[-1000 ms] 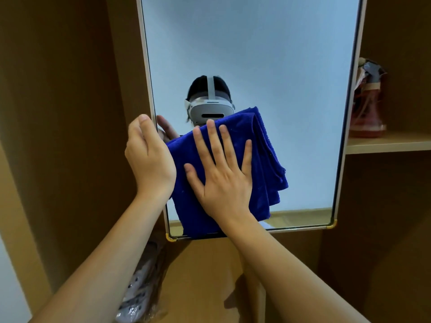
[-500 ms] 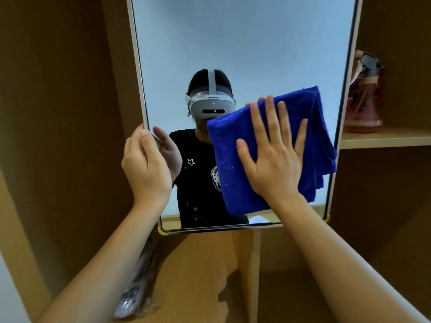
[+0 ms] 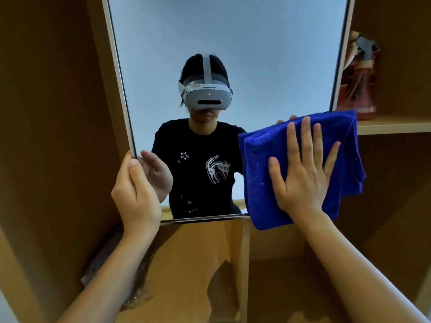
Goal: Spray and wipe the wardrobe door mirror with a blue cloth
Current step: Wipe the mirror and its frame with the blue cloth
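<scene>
Wooden wardrobe shelves [image 3: 394, 127] sit behind the mirror [image 3: 233, 43]. Right hand [image 3: 300, 173] presses the blue cloth [image 3: 258, 159] flat, fingers straight, at its lower right corner. Left hand [image 3: 135, 194] grips the mirror's left edge.

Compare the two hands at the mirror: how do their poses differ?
The right hand lies flat with spread fingers, pressing the blue cloth on the mirror. The left hand curls round the mirror's left edge and touches no cloth. Both are bare and reach upward.
</scene>
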The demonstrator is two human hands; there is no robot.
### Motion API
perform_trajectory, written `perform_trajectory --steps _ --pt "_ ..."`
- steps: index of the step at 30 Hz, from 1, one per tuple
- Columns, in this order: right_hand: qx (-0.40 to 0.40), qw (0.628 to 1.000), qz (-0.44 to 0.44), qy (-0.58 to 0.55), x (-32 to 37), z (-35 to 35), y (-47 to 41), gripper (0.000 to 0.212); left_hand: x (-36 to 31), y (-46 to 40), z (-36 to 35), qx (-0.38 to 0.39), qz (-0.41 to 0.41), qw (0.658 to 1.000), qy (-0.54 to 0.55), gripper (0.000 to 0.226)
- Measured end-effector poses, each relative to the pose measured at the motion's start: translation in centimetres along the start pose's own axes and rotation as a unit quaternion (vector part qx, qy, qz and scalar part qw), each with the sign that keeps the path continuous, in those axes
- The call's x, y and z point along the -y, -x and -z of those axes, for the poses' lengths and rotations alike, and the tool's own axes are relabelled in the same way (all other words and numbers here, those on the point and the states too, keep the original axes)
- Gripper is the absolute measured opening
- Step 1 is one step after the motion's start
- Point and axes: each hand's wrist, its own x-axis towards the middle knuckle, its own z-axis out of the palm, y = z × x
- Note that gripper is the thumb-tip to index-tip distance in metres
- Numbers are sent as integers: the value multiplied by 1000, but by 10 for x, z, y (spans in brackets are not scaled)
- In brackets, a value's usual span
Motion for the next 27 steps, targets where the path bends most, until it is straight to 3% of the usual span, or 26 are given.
perform_trajectory --steps 8,17,22,27 --pt "-22 998 -49 -14 30 -13 25 63 0 3 -1 -6 24 1000 15 54" --pt "0 999 -28 -38 121 -23 31 64 -6 10 -4 -17 42 999 -11 54" --pt "6 999 20 -32 182 -35 34 64 -11 7 -1 -5 26 999 26 52" --pt "4 999 21 -29 195 -39 37 61 -14 7 0 -14 23 998 52 45"
